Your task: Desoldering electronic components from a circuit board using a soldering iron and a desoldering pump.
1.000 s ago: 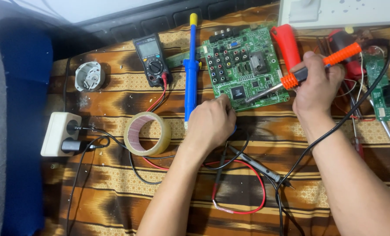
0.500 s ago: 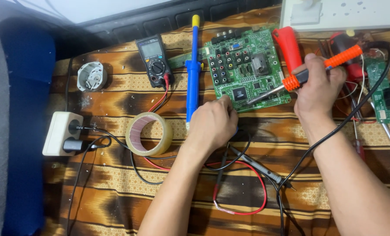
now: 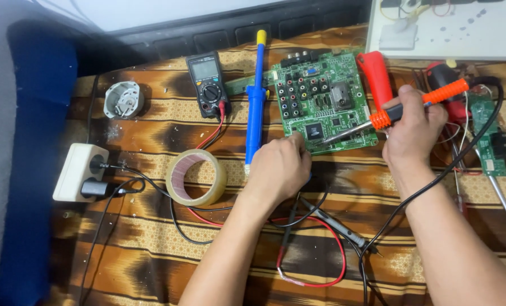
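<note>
On the green board (image 3: 321, 105), nothing has shifted: right hand (image 3: 413, 129) grips soldering iron (image 3: 403, 110); left hand (image 3: 278, 167) rests closed.

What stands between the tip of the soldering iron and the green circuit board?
Nothing visible does. The right hand holds the soldering iron, its tip already over the green circuit board near the front edge. The left hand rests at that edge, beside the tip.

Home electronics repair bench: multimeter (image 3: 208, 84), soldering iron (image 3: 397, 112), desoldering pump (image 3: 255, 102), bare circuit board (image 3: 324, 107) (all on a patterned brown cloth (image 3: 122, 238)).
</note>
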